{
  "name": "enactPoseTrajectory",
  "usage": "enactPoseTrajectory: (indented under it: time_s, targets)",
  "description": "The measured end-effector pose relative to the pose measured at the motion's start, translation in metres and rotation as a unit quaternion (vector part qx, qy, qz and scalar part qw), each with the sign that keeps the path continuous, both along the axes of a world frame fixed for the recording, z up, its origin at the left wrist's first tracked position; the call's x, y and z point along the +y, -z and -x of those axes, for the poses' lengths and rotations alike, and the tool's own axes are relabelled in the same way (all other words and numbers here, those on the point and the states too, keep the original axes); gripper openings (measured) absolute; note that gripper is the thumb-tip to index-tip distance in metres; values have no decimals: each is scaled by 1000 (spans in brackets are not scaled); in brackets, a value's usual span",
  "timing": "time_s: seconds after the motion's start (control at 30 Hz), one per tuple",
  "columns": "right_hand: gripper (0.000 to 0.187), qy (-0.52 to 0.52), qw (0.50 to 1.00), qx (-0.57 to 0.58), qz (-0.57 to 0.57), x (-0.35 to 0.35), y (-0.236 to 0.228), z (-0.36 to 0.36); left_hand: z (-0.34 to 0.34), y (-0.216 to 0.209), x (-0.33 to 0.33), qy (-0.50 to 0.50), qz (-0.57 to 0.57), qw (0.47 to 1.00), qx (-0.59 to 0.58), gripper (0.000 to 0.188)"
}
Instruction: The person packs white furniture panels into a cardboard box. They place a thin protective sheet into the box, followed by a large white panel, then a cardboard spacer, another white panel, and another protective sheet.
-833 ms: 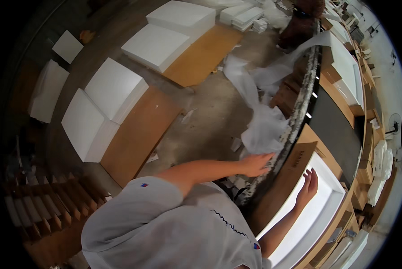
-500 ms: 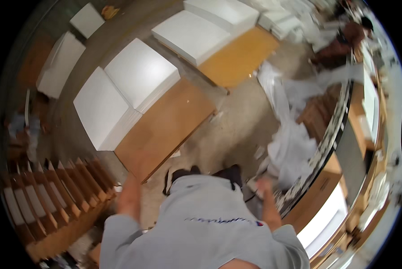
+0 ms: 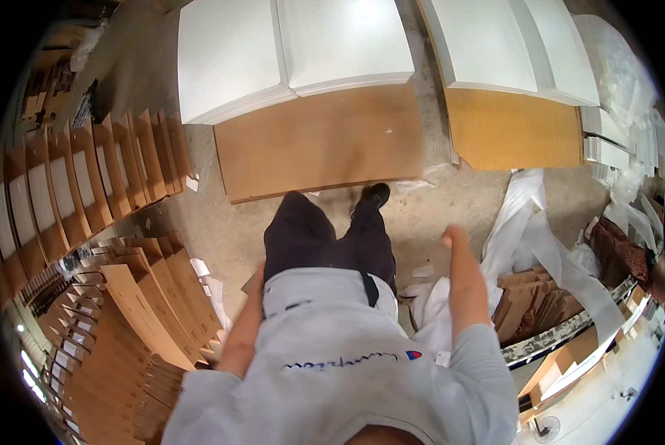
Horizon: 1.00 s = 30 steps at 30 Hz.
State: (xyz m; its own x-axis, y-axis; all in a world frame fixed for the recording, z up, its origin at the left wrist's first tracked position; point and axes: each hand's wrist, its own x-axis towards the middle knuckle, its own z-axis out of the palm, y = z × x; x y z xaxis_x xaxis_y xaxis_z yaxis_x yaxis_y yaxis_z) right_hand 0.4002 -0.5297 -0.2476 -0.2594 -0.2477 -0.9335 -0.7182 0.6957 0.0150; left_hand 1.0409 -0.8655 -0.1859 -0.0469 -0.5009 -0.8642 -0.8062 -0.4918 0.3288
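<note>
My left hand (image 3: 257, 280) hangs low beside my left thigh, and its fingers are hidden from view. Out to my right, my right hand (image 3: 456, 236) is held away from my body, curled into a compact, slightly blurred shape with nothing seen in it. Neither hand touches the stacks. Ahead of my feet lies a brown board (image 3: 321, 141), with two stacks of white panels (image 3: 232, 55) on its far part. A yellowish board (image 3: 514, 130) to the right carries more white panels (image 3: 485, 44).
Upright brown cardboard pieces (image 3: 87, 185) stand in a row at left, above more cardboard (image 3: 151, 304). Crumpled white plastic wrap (image 3: 522, 208) trails across the floor at right, near folded cardboard (image 3: 529, 300) and a bench edge (image 3: 570, 326). A person (image 3: 659, 278) shows at the far right.
My view has turned right and come nearer the boards, which now lie straight ahead. My left hand has dropped back beside my thigh, while my right hand has swung forward.
</note>
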Motion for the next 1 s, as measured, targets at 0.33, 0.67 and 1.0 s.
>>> enactPoseTrajectory:
  time_s: [0.33,0.67,1.0]
  targets:
    - [35,383,676,-42,628,-482,-126,167,285,-38,-211,-75,127,989,28,32]
    - [62,-3,817,280,504,-589,220,155,584,257,-355,-478,-213,844,114,88]
    - [57,-80,757,275,587,-573,286,180,594,322,-328,-398,-40,897,191,61]
